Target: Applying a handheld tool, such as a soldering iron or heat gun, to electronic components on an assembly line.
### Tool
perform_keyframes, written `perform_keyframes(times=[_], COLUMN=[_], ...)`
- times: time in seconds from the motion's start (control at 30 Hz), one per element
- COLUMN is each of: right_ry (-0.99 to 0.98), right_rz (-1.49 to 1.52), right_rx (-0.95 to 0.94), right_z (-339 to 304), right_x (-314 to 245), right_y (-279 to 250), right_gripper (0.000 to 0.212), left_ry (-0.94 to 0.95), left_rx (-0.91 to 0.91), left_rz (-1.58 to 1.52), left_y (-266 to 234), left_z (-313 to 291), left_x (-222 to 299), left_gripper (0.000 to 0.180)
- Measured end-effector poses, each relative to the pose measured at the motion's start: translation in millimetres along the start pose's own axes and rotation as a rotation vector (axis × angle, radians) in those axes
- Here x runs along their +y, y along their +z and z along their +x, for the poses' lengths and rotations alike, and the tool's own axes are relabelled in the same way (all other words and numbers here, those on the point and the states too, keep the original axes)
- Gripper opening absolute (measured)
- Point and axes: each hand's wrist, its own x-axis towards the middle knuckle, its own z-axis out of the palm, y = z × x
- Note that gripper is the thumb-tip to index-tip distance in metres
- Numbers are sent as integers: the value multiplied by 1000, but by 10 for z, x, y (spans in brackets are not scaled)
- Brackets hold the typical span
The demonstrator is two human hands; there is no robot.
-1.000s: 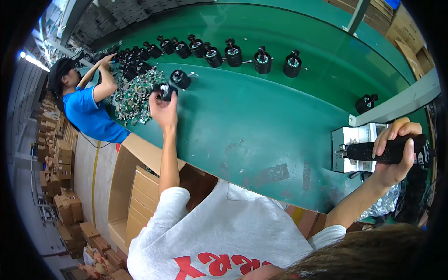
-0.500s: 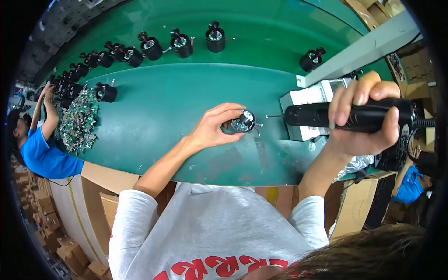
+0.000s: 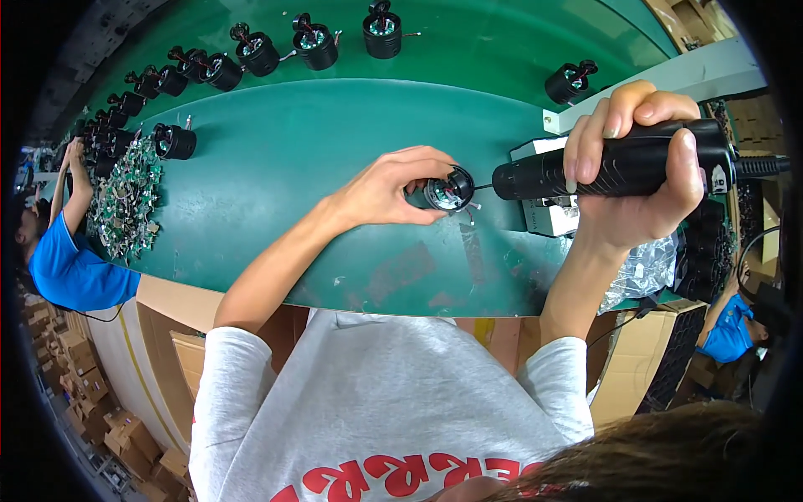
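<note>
My left hand (image 3: 389, 188) is closed round a small black cylindrical housing (image 3: 441, 194) just above the green bench. Its open end is turned to the right and shows a circuit board, dark parts and short wires with a white connector. My right hand (image 3: 640, 180) grips a corded black electric screwdriver (image 3: 535, 173), held level and pointing left. The thin bit reaches the rim of the housing's open end; whether it sits in a screw cannot be made out.
Similar black housings (image 3: 315, 48) stand in a row along the back. Loose circuit boards (image 3: 125, 201) are heaped at the left, near a co-worker in blue (image 3: 79, 263). A white box (image 3: 548, 219), a metal bar (image 3: 652, 94) and clear plastic wrap (image 3: 642, 269) lie at the right.
The screwdriver has come left, and its bit now meets the housing. The housing has turned a little in my left hand. The whole view has shifted slightly.
</note>
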Motion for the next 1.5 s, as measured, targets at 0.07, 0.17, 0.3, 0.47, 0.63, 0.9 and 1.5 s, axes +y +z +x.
perform_keyframes(times=[0.07, 0.17, 0.3, 0.47, 0.63, 0.9, 1.5], right_ry=[5, 8, 35, 74, -64, 129, -13], right_rz=[14, 48, 39, -19, -324, -170, -146], right_rx=[12, 54, 4, -106, -64, 180, 21], right_z=[-2, -3, -36, -40, -45, -14, -28], right_x=[27, 59, 124, 137, -529, -285, 9], right_y=[29, 69, 53, 90, -19, -83, 199], right_gripper=[29, 18, 24, 23, 23, 27, 29], left_ry=[-17, -60, -58, -73, 76, 51, -55], left_rx=[-1, -20, -17, -22, 48, 96, 401], left_rz=[-7, -25, -19, -35, 148, 149, 529], left_y=[-10, -22, -15, -49, 41, 81, 554], left_z=[-12, -26, -34, -65, 24, 15, 259], left_x=[10, 16, 5, 12, 18, -52, 65], left_gripper=[42, 42, 42, 43, 45, 43, 38])
